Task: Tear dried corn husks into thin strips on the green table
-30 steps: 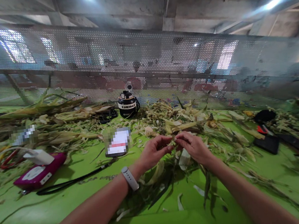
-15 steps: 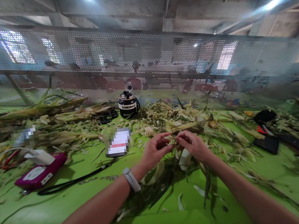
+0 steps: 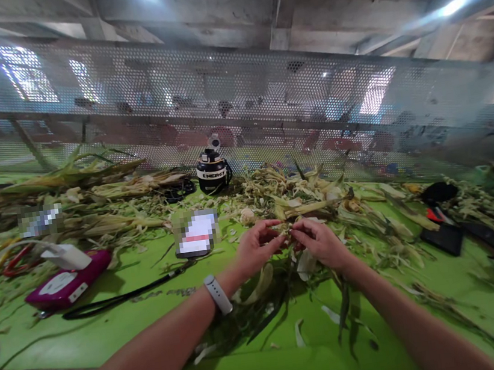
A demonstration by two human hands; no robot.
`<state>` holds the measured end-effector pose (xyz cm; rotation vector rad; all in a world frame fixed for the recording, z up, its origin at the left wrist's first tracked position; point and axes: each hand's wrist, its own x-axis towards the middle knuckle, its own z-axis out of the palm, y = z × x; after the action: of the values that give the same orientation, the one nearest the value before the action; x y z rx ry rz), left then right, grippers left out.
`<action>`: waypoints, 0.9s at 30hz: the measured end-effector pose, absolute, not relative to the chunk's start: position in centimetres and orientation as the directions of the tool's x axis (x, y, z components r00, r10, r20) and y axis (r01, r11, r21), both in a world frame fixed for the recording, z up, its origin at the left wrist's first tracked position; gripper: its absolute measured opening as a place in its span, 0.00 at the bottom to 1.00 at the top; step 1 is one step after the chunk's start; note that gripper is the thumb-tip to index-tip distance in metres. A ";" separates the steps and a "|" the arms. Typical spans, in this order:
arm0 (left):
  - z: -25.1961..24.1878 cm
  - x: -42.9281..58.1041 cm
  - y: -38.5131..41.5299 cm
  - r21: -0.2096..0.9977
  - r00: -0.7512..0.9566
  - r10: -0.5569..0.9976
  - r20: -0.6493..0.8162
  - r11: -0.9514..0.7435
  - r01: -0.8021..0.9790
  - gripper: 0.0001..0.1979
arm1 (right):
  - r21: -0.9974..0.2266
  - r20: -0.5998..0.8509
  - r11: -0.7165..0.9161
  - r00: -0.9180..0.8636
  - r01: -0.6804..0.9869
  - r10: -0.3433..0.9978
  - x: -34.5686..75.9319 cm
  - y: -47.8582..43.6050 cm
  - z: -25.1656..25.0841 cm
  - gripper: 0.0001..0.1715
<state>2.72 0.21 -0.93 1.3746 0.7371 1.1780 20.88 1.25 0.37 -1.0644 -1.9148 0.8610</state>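
My left hand, with a pale watch on its wrist, is over the middle of the green table. Its thumb and fingers curl round a small bit of plant matter too small to make out. Close on its right, my right hand pinches at the same spot, fingertips nearly meeting the left ones. Green and pale husk strips lie below the hands. A heap of shredded husks is just behind them.
A lit phone with a black strap lies left of my hands. Further left is a purple power bank with a white plug. A black jug stands by the perforated screen. A black phone lies right.
My right hand's fingertips have shifted slightly down and left, with the fingers a little straighter. My left hand has barely moved.
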 end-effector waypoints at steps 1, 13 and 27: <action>-0.9 2.7 0.2 0.963 0.313 0.924 0.219 -0.154 -0.219 0.26 | -0.824 0.295 0.424 -0.354 0.376 0.887 20.9 1.3 0.4 0.13; -1.1 2.6 0.3 0.944 0.362 0.924 0.122 0.004 -0.329 0.25 | -0.814 0.316 0.427 -0.317 0.393 0.894 21.0 1.3 0.6 0.15; -1.1 2.7 0.3 0.952 0.353 0.928 0.118 -0.004 -0.307 0.22 | -0.792 0.295 0.426 -0.335 0.437 0.895 20.7 0.6 1.0 0.14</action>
<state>2.67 0.27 -1.07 1.1820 0.6844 1.1033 20.65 0.59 0.98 -1.1263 -1.9406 0.7854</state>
